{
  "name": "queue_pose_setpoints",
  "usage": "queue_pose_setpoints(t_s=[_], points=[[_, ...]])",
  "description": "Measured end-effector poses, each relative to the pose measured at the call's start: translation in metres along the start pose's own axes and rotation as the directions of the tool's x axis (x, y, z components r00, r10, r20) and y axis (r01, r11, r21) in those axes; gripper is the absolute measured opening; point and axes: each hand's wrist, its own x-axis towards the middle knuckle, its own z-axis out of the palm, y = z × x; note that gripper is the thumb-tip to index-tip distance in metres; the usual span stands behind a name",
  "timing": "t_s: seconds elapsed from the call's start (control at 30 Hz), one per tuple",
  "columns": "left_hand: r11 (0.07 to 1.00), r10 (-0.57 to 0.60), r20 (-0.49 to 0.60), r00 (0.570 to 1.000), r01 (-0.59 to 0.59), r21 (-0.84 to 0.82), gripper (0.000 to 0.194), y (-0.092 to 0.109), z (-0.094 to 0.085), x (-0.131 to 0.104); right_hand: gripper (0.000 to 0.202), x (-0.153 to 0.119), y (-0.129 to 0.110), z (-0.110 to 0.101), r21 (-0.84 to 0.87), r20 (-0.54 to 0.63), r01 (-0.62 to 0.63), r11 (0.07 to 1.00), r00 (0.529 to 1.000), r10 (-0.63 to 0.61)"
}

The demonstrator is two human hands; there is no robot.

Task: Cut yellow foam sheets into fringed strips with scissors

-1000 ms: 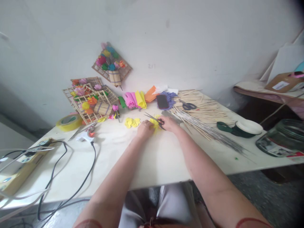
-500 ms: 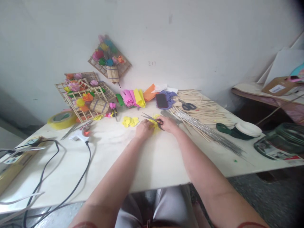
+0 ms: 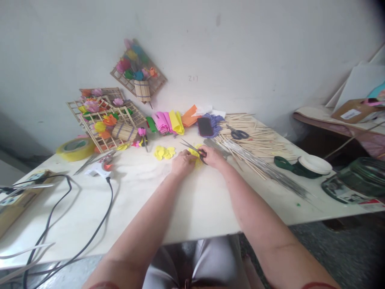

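In the middle of the table, my right hand (image 3: 213,157) is closed around the dark handles of a pair of scissors (image 3: 189,146). The blades point left, slightly parted, above my left hand (image 3: 182,163). My left fingers are pinched on a small yellow piece (image 3: 193,153), mostly covered by the fingers and scissors; it looks like paper or thin foam. More yellow scraps (image 3: 197,163) lie on the table between the hands. Just left of my left hand sits a small pile of yellow petal shapes (image 3: 164,152).
Behind are coloured rolled sheets (image 3: 164,122) and a phone (image 3: 205,127). Thin wooden sticks (image 3: 255,140), metal wires (image 3: 267,170), a second pair of scissors (image 3: 237,133) and a glass jar (image 3: 355,180) lie rightward. Leftward are a glue gun (image 3: 99,168), tape (image 3: 75,149) and flower-decorated lattices (image 3: 105,120).
Both hands and the scissors stay almost in the same place. The view has shifted very slightly, with the items at the left appearing a little further left.
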Motion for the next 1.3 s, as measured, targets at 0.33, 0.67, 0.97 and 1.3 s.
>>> queue_pose_setpoints(t_s=[0.33, 0.67, 0.97, 1.3], points=[[1.000, 0.012, -0.018, 1.000, -0.012, 0.006, 0.027, 0.0008, 0.0008, -0.0013, 0.027, 0.0047, 0.0057, -0.0006, 0.152, -0.095, -0.035, 0.988, 0.994, 0.049], [0.999, 0.046, -0.037, 0.998, -0.046, 0.007, 0.027, -0.0009, 0.0027, -0.0005, 0.030, 0.0021, 0.0037, 0.0037, 0.149, -0.063, -0.036, 0.988, 0.997, 0.046], [0.999, 0.030, -0.019, 0.999, -0.030, -0.013, 0.027, -0.0006, 0.0029, -0.0003, 0.028, 0.0056, 0.0051, 0.0070, 0.170, -0.142, -0.061, 0.983, 0.986, 0.086], [1.000, 0.025, -0.020, 0.999, -0.025, 0.013, 0.027, 0.0010, 0.0016, -0.0002, 0.033, 0.0051, -0.0004, 0.0006, 0.224, -0.122, -0.115, 0.968, 0.982, 0.144]])
